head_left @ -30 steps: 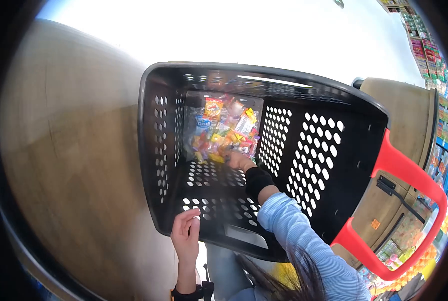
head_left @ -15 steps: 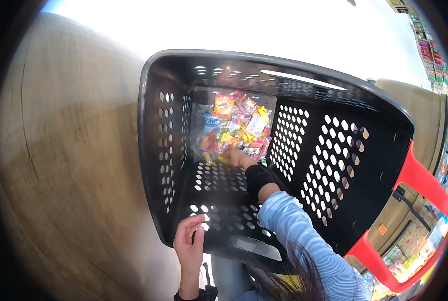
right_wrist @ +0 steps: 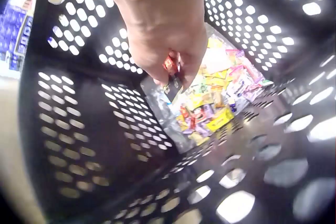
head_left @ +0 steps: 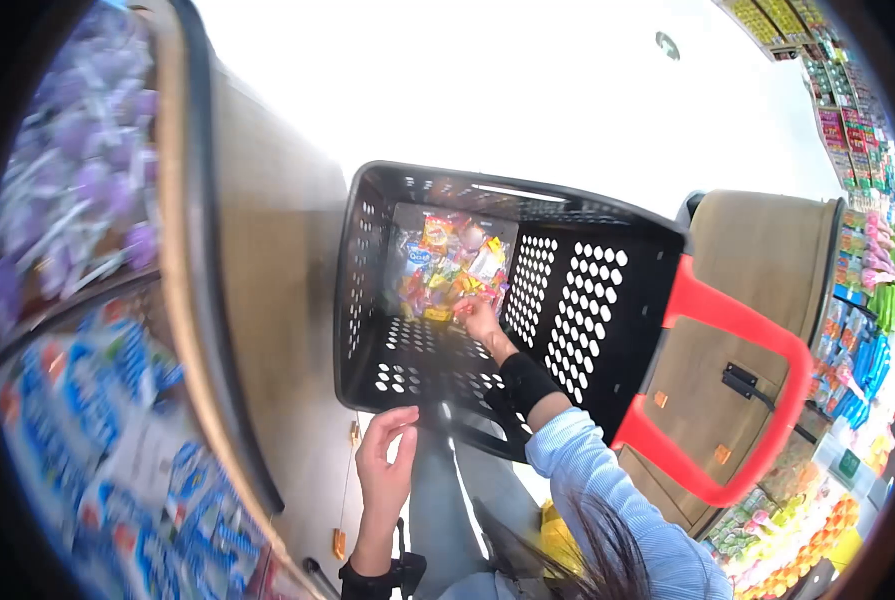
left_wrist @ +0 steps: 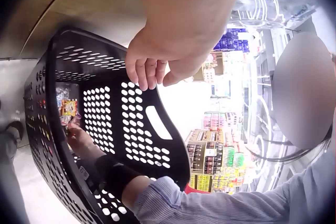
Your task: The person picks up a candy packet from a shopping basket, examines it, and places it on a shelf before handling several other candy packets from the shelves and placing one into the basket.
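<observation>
My right hand (head_left: pixel 480 318) reaches down into a black perforated shopping basket (head_left: pixel 607 235). Its fingertips pinch a small wrapped candy (right_wrist: pixel 171 64), red and dark in the right wrist view. Below it, a pile of colourful wrapped candies (head_left: pixel 457 262) with clear plastic around it lies at the basket's bottom. My left hand (head_left: pixel 385 460) is held at the basket's near rim with relaxed fingers and nothing in them. In the left wrist view the left hand (left_wrist: pixel 168 50) hangs over the basket's side, fingers pointing down.
A red handle (head_left: pixel 792 400) sticks out from the basket's right end. On the left stands a wooden display with purple-wrapped lollipops (head_left: pixel 97 170) and blue-and-white packets (head_left: pixel 117 450). A wooden cabinet (head_left: pixel 757 250) and stocked shelves (head_left: pixel 852 130) are at the right.
The head view has shifted, so the basket looks smaller and the candy display shows at the left. My right hand, earlier down among the candies, shows slightly above them.
</observation>
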